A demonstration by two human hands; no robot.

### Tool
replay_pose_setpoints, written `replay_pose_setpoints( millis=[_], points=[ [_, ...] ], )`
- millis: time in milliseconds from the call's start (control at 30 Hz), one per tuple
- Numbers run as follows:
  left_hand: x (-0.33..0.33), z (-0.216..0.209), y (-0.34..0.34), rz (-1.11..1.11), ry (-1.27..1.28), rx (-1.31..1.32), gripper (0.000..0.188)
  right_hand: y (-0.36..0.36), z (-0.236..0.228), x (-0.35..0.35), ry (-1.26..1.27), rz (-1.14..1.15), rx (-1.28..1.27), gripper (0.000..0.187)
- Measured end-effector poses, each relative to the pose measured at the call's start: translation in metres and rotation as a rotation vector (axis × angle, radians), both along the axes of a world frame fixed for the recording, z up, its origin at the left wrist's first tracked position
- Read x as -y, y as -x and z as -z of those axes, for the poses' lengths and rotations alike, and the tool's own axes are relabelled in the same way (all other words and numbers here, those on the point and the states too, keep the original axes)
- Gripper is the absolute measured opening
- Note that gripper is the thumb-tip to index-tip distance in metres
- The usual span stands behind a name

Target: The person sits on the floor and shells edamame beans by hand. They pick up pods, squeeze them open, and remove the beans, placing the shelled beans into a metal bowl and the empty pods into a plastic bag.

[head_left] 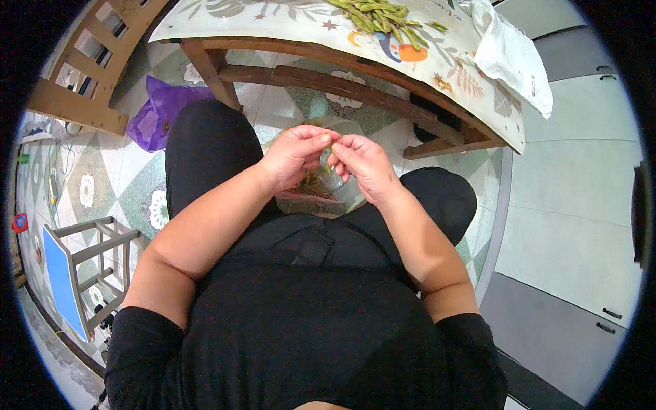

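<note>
My left hand (295, 156) and my right hand (366, 164) meet above my lap, fingertips almost touching. Both are closed in a pinch on a small green bean pod (327, 161), which is mostly hidden by the fingers; a bit of green shows between them. Right below, between my knees, a clear plastic bag (350, 197) stands open with brownish-green scraps (311, 184) inside. On the table ahead lies a heap of green bean pods (376, 15).
A wooden table (328, 83) with a patterned cloth (273, 26) spans the far side. A white plastic bag (509, 58) hangs over its right corner. A purple bag (152, 117) and a blue-topped stool (65, 280) stand left; pale cabinets (560, 178) line the right.
</note>
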State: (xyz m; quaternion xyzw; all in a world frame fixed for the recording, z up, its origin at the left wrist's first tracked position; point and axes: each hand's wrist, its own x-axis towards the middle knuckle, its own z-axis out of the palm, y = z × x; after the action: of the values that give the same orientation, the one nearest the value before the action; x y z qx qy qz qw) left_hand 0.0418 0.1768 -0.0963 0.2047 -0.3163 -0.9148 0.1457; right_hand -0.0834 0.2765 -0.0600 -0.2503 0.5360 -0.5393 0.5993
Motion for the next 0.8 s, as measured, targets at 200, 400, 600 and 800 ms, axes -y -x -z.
replay_pose_setpoints(
  millis=[200,400,600,800],
  points=[
    [-0.007,-0.003,0.003,0.002,0.034,-0.040,0.020,0.001,0.002,-0.003,-0.020,-0.116,0.082,0.013],
    [-0.007,-0.006,-0.002,0.015,0.018,-0.048,0.017,-0.009,0.006,-0.004,-0.002,-0.080,0.209,0.018],
    [-0.006,0.000,0.005,-0.017,0.146,0.051,0.023,-0.008,0.013,-0.002,0.046,-0.016,0.202,0.020],
    [-0.007,-0.001,0.004,0.012,-0.095,-0.026,0.019,-0.002,0.018,-0.004,0.146,-0.045,-0.229,0.022]
  ],
)
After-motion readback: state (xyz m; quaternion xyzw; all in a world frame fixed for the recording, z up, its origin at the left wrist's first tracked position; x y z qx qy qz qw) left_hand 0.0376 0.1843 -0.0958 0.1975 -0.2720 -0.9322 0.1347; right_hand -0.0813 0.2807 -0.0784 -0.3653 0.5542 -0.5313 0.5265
